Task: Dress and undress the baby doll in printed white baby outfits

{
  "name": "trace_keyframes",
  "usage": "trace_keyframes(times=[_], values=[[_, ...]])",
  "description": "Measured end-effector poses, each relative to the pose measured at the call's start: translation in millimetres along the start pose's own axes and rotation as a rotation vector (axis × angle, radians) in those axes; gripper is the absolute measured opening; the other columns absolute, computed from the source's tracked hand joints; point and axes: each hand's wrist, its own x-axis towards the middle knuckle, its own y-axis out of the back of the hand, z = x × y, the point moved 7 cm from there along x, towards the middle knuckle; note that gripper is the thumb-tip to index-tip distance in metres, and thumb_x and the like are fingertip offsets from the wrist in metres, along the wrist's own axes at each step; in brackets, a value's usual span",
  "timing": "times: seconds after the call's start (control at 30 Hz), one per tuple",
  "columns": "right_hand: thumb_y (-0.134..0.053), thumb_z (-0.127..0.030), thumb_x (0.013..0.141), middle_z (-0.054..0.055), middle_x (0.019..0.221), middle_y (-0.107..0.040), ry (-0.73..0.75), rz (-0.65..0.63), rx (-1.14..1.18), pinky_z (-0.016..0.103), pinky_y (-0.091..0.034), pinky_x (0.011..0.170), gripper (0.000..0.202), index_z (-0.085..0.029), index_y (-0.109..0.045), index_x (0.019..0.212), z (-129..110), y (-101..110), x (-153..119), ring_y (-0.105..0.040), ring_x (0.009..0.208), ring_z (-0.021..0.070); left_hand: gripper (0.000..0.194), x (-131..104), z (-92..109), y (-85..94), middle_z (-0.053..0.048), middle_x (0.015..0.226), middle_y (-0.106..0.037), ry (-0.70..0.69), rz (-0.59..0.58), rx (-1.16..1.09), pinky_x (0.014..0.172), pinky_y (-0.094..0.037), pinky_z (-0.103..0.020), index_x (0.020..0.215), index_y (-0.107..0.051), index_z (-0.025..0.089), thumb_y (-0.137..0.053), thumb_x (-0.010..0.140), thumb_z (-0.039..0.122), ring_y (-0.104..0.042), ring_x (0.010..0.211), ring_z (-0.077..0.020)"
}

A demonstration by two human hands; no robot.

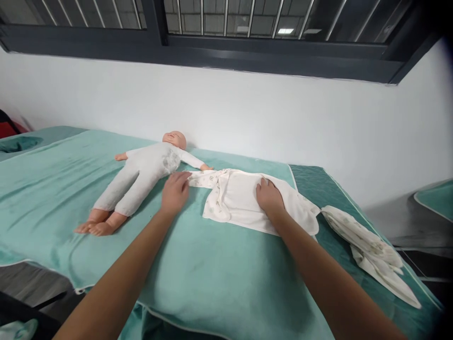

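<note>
A white baby shirt (242,193) with a small print on its sleeve lies spread on the green sheet. My left hand (175,192) is closed at the cuff of its left-hand sleeve, fingertips on the fabric. On the body of the shirt rests my right hand (270,196), fingers bent and gathered on the cloth. To the left a baby doll (148,163) in white lies on its back, arms out, its head toward the wall. One doll hand is close to the shirt's sleeve. White printed baby pants (368,241), partly folded, lie at the right.
The green sheet (212,274) covers the table, with a darker green cover (311,182) under it at the right. A white wall (226,113) rises behind, below a dark window frame (247,59) with metal bars. Another green surface (437,198) shows at the far right.
</note>
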Motion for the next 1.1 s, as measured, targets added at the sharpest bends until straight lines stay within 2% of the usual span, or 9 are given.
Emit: trace_keyframes(times=[0.1, 0.17, 0.27, 0.37, 0.5, 0.63, 0.77, 0.97, 1.1], values=[[-0.026, -0.024, 0.1, 0.024, 0.145, -0.046, 0.05, 0.003, -0.065, 0.044, -0.036, 0.108, 0.053, -0.009, -0.038, 0.149, -6.8, 3.3, -2.8, -0.047, 0.133, 0.0324, 0.036, -1.2, 11.0, -23.3, -0.004, 0.129, -0.067, -0.078, -0.257, 0.006, 0.108, -0.042, -0.039, 0.119, -0.068, 0.026, -0.042, 0.096, 0.035, -0.056, 0.126, -0.022], [-0.026, -0.023, 0.1, 0.025, 0.147, -0.045, 0.074, -0.002, -0.101, 0.043, -0.033, 0.11, 0.052, -0.007, -0.038, 0.148, -8.8, 3.9, -2.1, -0.043, 0.136, 0.0318, 0.038, -1.2, 7.3, -32.1, -0.004, 0.129, -0.068, -0.025, -0.33, 0.018, 0.107, -0.041, -0.039, 0.116, -0.07, 0.028, -0.039, 0.098, 0.04, -0.057, 0.127, -0.0221], [-0.027, -0.022, 0.1, 0.026, 0.144, -0.047, 0.104, -0.029, -0.14, 0.041, -0.032, 0.11, 0.052, -0.004, -0.04, 0.147, -10.7, 3.7, 1.6, -0.045, 0.134, 0.0304, 0.041, 0.0, -0.2, -37.0, -0.004, 0.13, -0.068, 0.037, -0.346, 0.048, 0.106, -0.041, -0.039, 0.117, -0.07, 0.029, -0.036, 0.099, 0.042, -0.056, 0.128, -0.0221], [-0.031, -0.014, 0.096, 0.032, 0.139, -0.05, 0.114, -0.064, -0.175, 0.047, -0.033, 0.108, 0.05, 0.003, -0.044, 0.141, -17.9, 5.9, 2.8, -0.046, 0.132, 0.0349, 0.04, 0.7, -0.5, -37.7, -0.004, 0.13, -0.067, 0.022, -0.346, 0.076, 0.106, -0.04, -0.042, 0.118, -0.069, 0.029, -0.036, 0.099, 0.04, -0.054, 0.13, -0.0228], [-0.038, -0.007, 0.089, 0.033, 0.13, -0.055, 0.183, -0.08, -0.179, 0.052, -0.034, 0.105, 0.046, 0.0, -0.053, 0.132, -53.4, 15.9, -4.2, -0.049, 0.127, 0.0375, 0.039, 1.4, 2.8, -33.0, -0.005, 0.125, -0.069, 0.016, -0.3, 0.067, 0.105, -0.041, -0.041, 0.114, -0.07, 0.026, -0.037, 0.099, 0.038, -0.056, 0.124, -0.0232], [-0.032, -0.028, 0.1, 0.018, 0.127, -0.06, 0.324, -0.068, -0.083, 0.037, -0.044, 0.093, 0.037, -0.018, -0.052, 0.13, -109.7, 24.2, -9.3, -0.058, 0.115, 0.0276, 0.039, 0.4, 5.5, -27.8, -0.007, 0.115, -0.072, 0.007, -0.253, 0.04, 0.102, -0.044, -0.039, 0.107, -0.071, 0.022, -0.037, 0.099, 0.038, -0.06, 0.113, -0.0236], [-0.039, -0.055, 0.097, 0.014, 0.123, -0.063, 0.292, -0.098, 0.184, 0.034, -0.047, 0.083, 0.051, -0.02, -0.048, 0.133, -140.5, 16.4, -4.6, -0.063, 0.103, 0.0272, 0.039, -1.3, 10.0, -18.6, -0.008, 0.109, -0.073, -0.034, -0.183, 0.035, 0.099, -0.046, -0.038, 0.104, -0.071, 0.021, -0.036, 0.1, 0.038, -0.061, 0.109, -0.0239], [-0.044, -0.03, 0.092, 0.009, 0.125, -0.065, 0.243, -0.1, 0.416, 0.031, -0.045, 0.085, 0.043, -0.021, -0.053, 0.133, -131.2, -3.6, 5.0, -0.062, 0.107, 0.0246, 0.036, -12.0, 27.0, 2.3, -0.006, 0.097, -0.074, 0.065, -0.092, -0.073, 0.087, -0.05, -0.035, 0.106, -0.07, 0.022, -0.038, 0.101, 0.039, -0.064, 0.095, -0.0206], [-0.04, -0.024, 0.089, 0.004, 0.1, -0.071, 0.174, -0.097, 0.565, 0.027, -0.045, 0.077, 0.04, -0.023, -0.058, 0.124, -109.1, -6.5, 19.9, -0.064, 0.091, 0.0199, 0.032, -34.5, 75.0, -1.4, -0.006, 0.105, -0.072, 0.044, -0.183, -0.143, 0.087, -0.05, -0.037, 0.112, -0.068, 0.026, -0.044, 0.099, 0.043, -0.063, 0.1, -0.0211]])
